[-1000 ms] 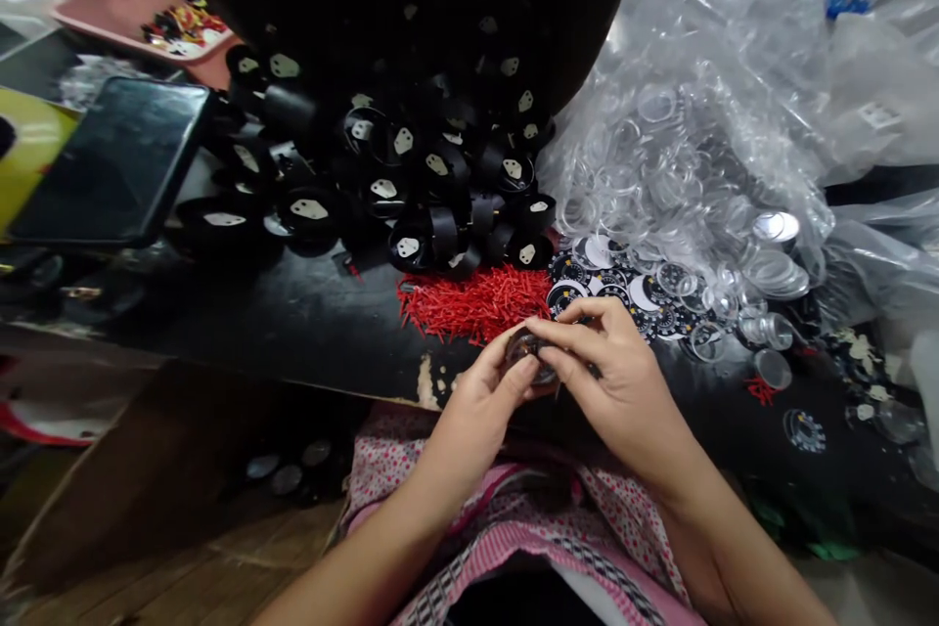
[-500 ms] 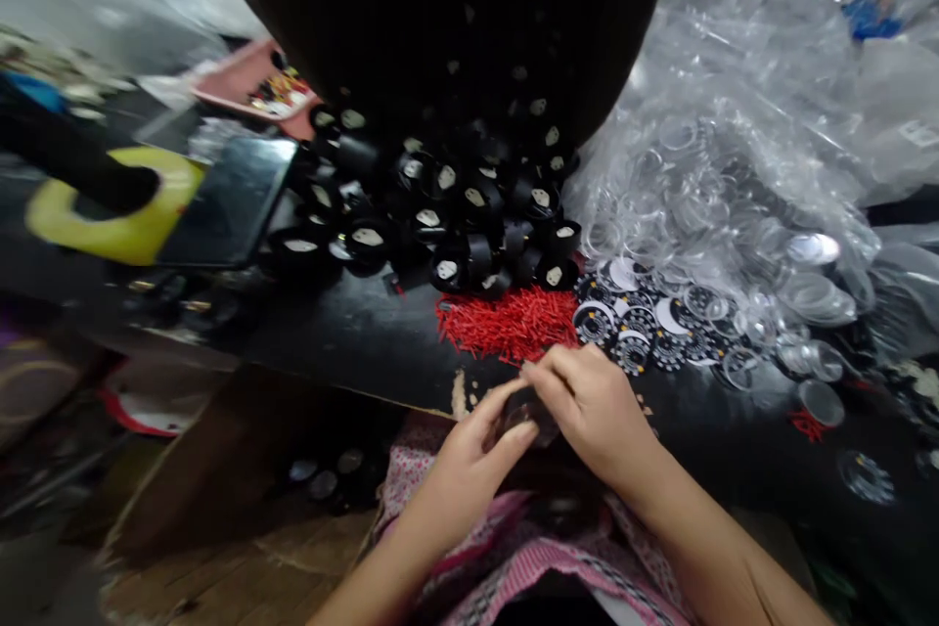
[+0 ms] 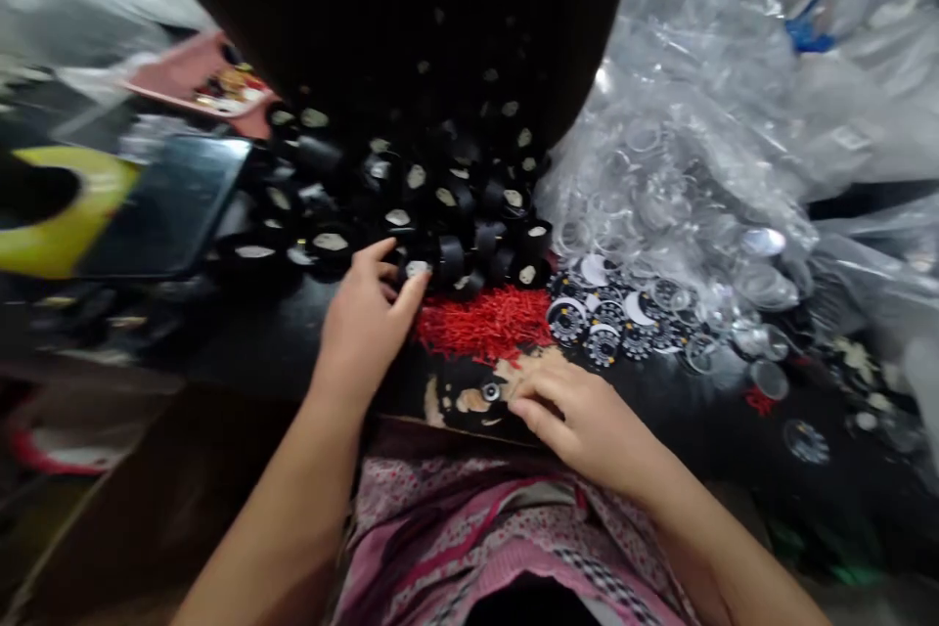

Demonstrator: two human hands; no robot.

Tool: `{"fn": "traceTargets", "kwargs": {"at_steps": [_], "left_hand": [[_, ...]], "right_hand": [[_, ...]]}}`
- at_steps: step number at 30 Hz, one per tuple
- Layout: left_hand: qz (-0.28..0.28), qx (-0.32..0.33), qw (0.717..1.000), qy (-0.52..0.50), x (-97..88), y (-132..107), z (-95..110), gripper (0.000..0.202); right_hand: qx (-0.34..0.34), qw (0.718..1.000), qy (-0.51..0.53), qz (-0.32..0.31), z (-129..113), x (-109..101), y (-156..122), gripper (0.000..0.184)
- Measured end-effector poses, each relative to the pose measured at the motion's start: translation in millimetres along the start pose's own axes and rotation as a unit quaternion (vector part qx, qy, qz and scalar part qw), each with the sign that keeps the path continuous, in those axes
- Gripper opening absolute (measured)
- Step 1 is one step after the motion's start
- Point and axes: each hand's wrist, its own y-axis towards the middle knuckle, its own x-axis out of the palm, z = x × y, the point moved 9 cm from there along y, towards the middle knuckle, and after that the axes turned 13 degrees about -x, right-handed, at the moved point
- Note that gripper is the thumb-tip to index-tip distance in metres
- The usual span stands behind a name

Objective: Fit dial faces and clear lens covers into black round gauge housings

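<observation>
My left hand [image 3: 363, 318] reaches to the near edge of a pile of black round cases [image 3: 449, 259] with cream-coloured inserts. Its thumb and fingers are apart around one black case [image 3: 417, 268]; whether they touch it is unclear. My right hand [image 3: 576, 411] rests low at the table's front edge, thumb and fingertips pressed together. What is between them, if anything, is hidden. Just left of those fingertips lies a small round ring [image 3: 490, 392] with a dark centre. Beyond it spreads a heap of thin red pieces [image 3: 484, 323], and to its right several printed black-and-white dials [image 3: 605, 344].
Clear plastic bags [image 3: 704, 68] and clear round covers [image 3: 763, 284] fill the right side. A dark phone-like slab [image 3: 165, 205] leans by a yellow ring-shaped object [image 3: 110, 201] at left. Behind sits a pink tray [image 3: 176, 68] of small parts. A big black shape overhangs the back.
My hands were together over a dark round object; they have parted. The left moved up and left to the black cases. The right stays near the front edge. The whole view has shifted.
</observation>
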Motion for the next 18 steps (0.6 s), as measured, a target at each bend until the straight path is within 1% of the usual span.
{"fn": "traceTargets", "kwargs": {"at_steps": [1,3,5,7,9,10,11,12,14,16,18], "left_hand": [[0.0,0.002,1.0,-0.008,3.2,3,1,0.059],[-0.002,0.012,1.0,-0.026,4.5,1,-2,0.05],[0.0,0.014,0.999,-0.03,0.7,-5,-9,0.043],[-0.009,0.006,0.999,-0.035,-2.2,-12,-15,0.04],[-0.027,-0.008,0.996,-0.082,-2.8,-21,-18,0.04],[-0.038,-0.014,0.991,-0.13,-2.3,-25,-19,0.039],[-0.046,-0.019,0.98,-0.192,-2.2,-31,-18,0.038],[-0.053,-0.026,0.964,-0.261,-1.8,-37,-17,0.036],[-0.076,-0.054,0.92,-0.381,2.4,-50,-16,0.032],[-0.1,-0.104,0.875,-0.463,9.4,-65,-18,0.028],[-0.132,-0.165,0.832,-0.512,19.5,-81,-21,0.025]], "right_hand": [[0.022,0.999,-0.012,0.026,12,-10,-6,0.016],[0.077,0.989,-0.082,0.097,38,-35,-17,0.017],[0.12,0.965,-0.18,0.148,57,-56,-23,0.029],[0.128,0.95,-0.24,0.154,67,-62,-20,0.04],[0.118,0.951,-0.236,0.159,71,-62,-15,0.035],[0.111,0.954,-0.219,0.172,72,-63,-14,0.03],[0.108,0.956,-0.199,0.189,73,-65,-14,0.025],[0.109,0.956,-0.176,0.209,74,-67,-16,0.021],[0.127,0.952,-0.12,0.25,78,-72,-24,0.013],[0.153,0.946,-0.049,0.283,86,-75,-32,0.014],[0.167,0.934,0.02,0.314,92,-79,-38,0.018]]}}
